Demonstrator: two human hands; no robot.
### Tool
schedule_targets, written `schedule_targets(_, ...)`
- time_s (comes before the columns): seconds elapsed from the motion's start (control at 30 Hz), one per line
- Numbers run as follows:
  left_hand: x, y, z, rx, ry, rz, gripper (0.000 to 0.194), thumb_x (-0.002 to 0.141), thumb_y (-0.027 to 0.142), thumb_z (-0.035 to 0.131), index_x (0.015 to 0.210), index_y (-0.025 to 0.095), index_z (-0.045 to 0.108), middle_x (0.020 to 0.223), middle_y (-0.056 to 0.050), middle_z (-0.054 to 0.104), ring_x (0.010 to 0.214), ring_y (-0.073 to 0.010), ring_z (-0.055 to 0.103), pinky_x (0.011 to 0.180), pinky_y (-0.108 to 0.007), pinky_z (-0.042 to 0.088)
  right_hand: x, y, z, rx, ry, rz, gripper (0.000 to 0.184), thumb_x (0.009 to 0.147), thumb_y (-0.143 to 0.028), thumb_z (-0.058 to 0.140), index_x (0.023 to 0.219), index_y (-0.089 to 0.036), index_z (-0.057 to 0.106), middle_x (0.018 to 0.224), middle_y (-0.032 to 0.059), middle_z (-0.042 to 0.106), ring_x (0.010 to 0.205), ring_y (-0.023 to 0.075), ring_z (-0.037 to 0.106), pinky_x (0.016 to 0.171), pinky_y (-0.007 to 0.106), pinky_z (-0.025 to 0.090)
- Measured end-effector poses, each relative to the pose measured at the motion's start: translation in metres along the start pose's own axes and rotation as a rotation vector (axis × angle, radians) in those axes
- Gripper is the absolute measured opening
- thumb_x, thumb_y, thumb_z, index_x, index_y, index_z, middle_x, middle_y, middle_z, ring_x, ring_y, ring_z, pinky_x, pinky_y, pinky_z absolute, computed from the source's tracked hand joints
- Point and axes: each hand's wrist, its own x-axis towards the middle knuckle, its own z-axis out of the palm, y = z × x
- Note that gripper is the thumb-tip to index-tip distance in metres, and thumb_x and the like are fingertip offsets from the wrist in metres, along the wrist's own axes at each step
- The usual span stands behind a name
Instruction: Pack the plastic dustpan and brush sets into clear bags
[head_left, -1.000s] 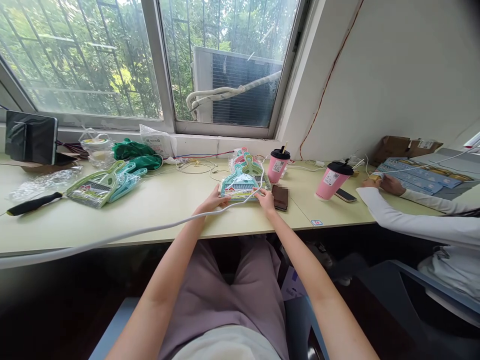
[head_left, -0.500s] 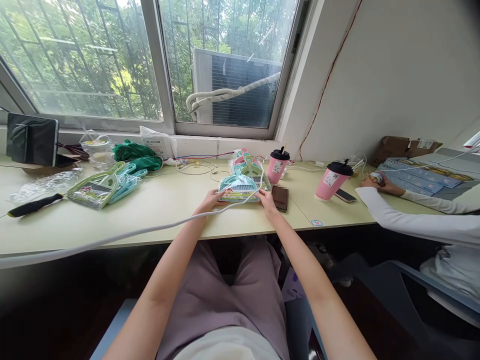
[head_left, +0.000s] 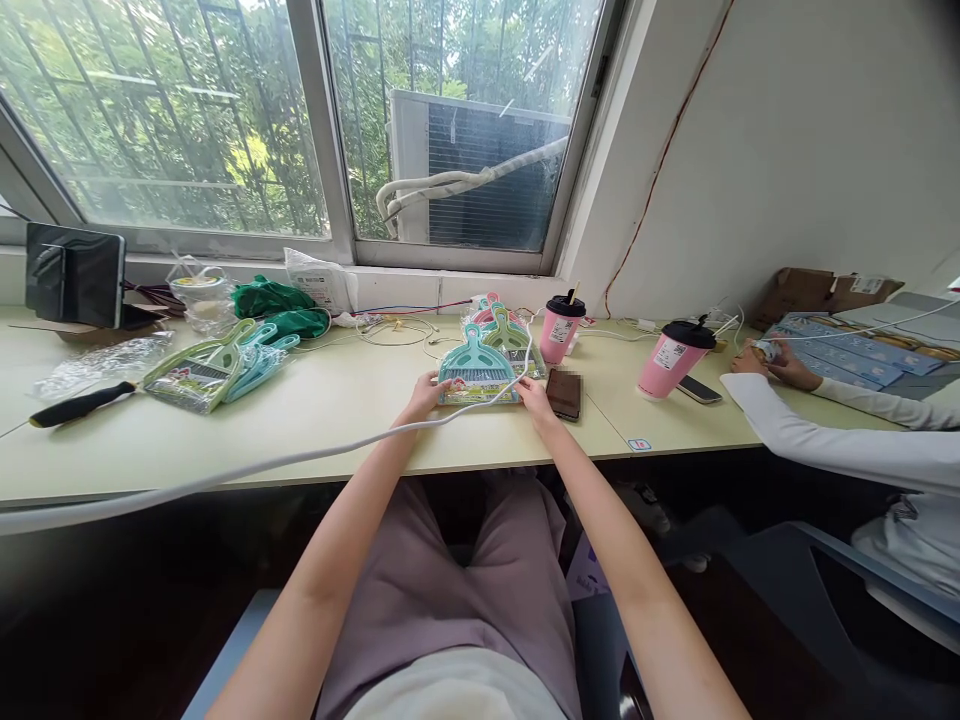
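Note:
A packaged teal dustpan and brush set (head_left: 474, 366) rests near the front of the table, its handle pointing toward the window. My left hand (head_left: 426, 393) grips its left edge, and my right hand (head_left: 534, 396) grips its right edge. Just behind it lie a green dustpan set (head_left: 511, 335) and a pink one, partly hidden. Beside my right hand is a dark brown flat object (head_left: 564, 394). A white cable (head_left: 360, 444) crosses the view in front of the teal set.
Pink cups (head_left: 561, 330) with black lids stand to the right, a phone (head_left: 700, 389) by the farther one. At left are more dustpan sets (head_left: 199, 375), a black handle (head_left: 82, 404), a green bag (head_left: 277, 307) and a tablet (head_left: 75, 275). A co-worker's hands (head_left: 772, 362) work at far right.
The teal set has tipped slightly, so its handle and bristles show more plainly. Both my hands keep their hold on its sides. The whole view has shifted a little.

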Motion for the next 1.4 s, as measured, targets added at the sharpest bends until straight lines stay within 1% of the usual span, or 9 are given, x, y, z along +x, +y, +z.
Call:
schedule_targets(0.13, 0.011, -0.002, 0.0, -0.014, -0.029, 0.128, 0.047, 0.06, 0.033, 0.088, 0.095, 0.015, 0.062, 0.08, -0.007, 0.073, 0.081, -0.0228, 0.07, 0.077, -0.034, 0.053, -0.002, -0.007, -0.001, 0.109, -0.06, 0.159, 0.057, 0.068, -0.057, 0.073, 0.106, -0.015, 0.069, 0.088, 0.0106, 0.072, 0.082, 0.025, 0.066, 0.072, 0.039, 0.053)
schedule_targets(0.27, 0.012, 0.001, -0.008, 0.023, -0.15, 0.294, 0.049, 0.054, 0.038, 0.09, 0.089, 0.015, 0.066, 0.079, -0.006, 0.072, 0.08, -0.0223, 0.068, 0.073, -0.03, 0.052, -0.009, -0.015, -0.002, 0.216, -0.043, 0.036, 0.056, 0.07, -0.056, 0.072, 0.109, -0.016, 0.069, 0.101, 0.0137, 0.072, 0.095, 0.0267, 0.066, 0.087, 0.042, 0.053)
schedule_targets(0.43, 0.012, -0.003, -0.017, 0.264, -0.228, 0.474, 0.04, 0.061, 0.047, 0.083, 0.078, 0.015, 0.067, 0.077, -0.003, 0.068, 0.075, -0.018, 0.063, 0.069, -0.028, 0.048, -0.017, -0.024, 0.006, 0.202, -0.173, -0.118, 0.063, 0.074, -0.058, 0.07, 0.127, -0.025, 0.061, 0.126, 0.0094, 0.065, 0.118, 0.029, 0.058, 0.102, 0.046, 0.046)
schedule_targets(0.67, 0.01, -0.001, -0.011, 0.272, -0.188, 0.529, 0.057, 0.069, 0.064, 0.072, 0.095, 0.014, 0.066, 0.086, -0.006, 0.068, 0.082, -0.0212, 0.063, 0.071, -0.03, 0.049, -0.019, -0.044, 0.021, 0.22, -0.058, -0.241, 0.062, 0.084, -0.065, 0.057, 0.132, -0.027, 0.056, 0.137, 0.009, 0.057, 0.129, 0.0282, 0.05, 0.109, 0.047, 0.04)
schedule_targets(0.9, 0.007, 0.001, -0.011, 0.295, -0.189, 0.536, 0.053, 0.072, 0.064, 0.07, 0.088, 0.014, 0.066, 0.081, -0.005, 0.066, 0.08, -0.0208, 0.062, 0.07, -0.031, 0.049, -0.024, -0.044, 0.024, 0.217, -0.059, -0.247, 0.059, 0.085, -0.063, 0.057, 0.128, -0.024, 0.057, 0.131, 0.0114, 0.061, 0.12, 0.0275, 0.056, 0.101, 0.044, 0.046)
schedule_targets(1.0, 0.008, -0.001, -0.013, 0.28, -0.19, 0.485, 0.062, 0.07, 0.067, 0.07, 0.101, 0.014, 0.064, 0.091, -0.008, 0.07, 0.087, -0.0231, 0.064, 0.073, -0.031, 0.05, -0.021, -0.042, 0.023, 0.133, -0.042, -0.265, 0.054, 0.086, -0.061, 0.056, 0.122, -0.021, 0.06, 0.119, 0.0115, 0.067, 0.109, 0.027, 0.061, 0.095, 0.043, 0.049)
schedule_targets(1.17, 0.018, -0.009, -0.021, 0.194, -0.076, 0.312, 0.073, 0.08, 0.069, 0.058, 0.131, 0.019, 0.046, 0.114, -0.015, 0.069, 0.1, -0.0239, 0.066, 0.077, -0.033, 0.053, 0.015, -0.042, 0.0, -0.153, 0.142, -0.212, 0.051, 0.091, -0.059, 0.047, 0.121, -0.02, 0.061, 0.103, 0.01, 0.07, 0.096, 0.0259, 0.064, 0.089, 0.042, 0.051)
schedule_targets(1.3, 0.028, -0.017, -0.028, 0.323, 0.103, 0.277, 0.051, 0.091, 0.057, 0.049, 0.124, 0.018, 0.049, 0.112, -0.015, 0.069, 0.099, -0.0227, 0.065, 0.079, -0.035, 0.052, 0.045, -0.043, -0.017, -0.522, 0.286, -0.071, 0.063, 0.096, -0.052, 0.041, 0.144, -0.012, 0.041, 0.128, 0.0223, 0.06, 0.115, 0.0336, 0.059, 0.095, 0.05, 0.048)
schedule_targets(1.4, 0.029, -0.022, -0.029, 0.457, 0.147, 0.281, 0.043, 0.094, 0.049, 0.046, 0.124, 0.018, 0.049, 0.112, -0.014, 0.069, 0.101, -0.0227, 0.065, 0.084, -0.037, 0.051, 0.043, -0.045, -0.008, -0.776, 0.34, -0.059, 0.074, 0.097, -0.05, 0.039, 0.154, -0.007, 0.021, 0.155, 0.0261, 0.032, 0.141, 0.0376, 0.034, 0.111, 0.056, 0.033)
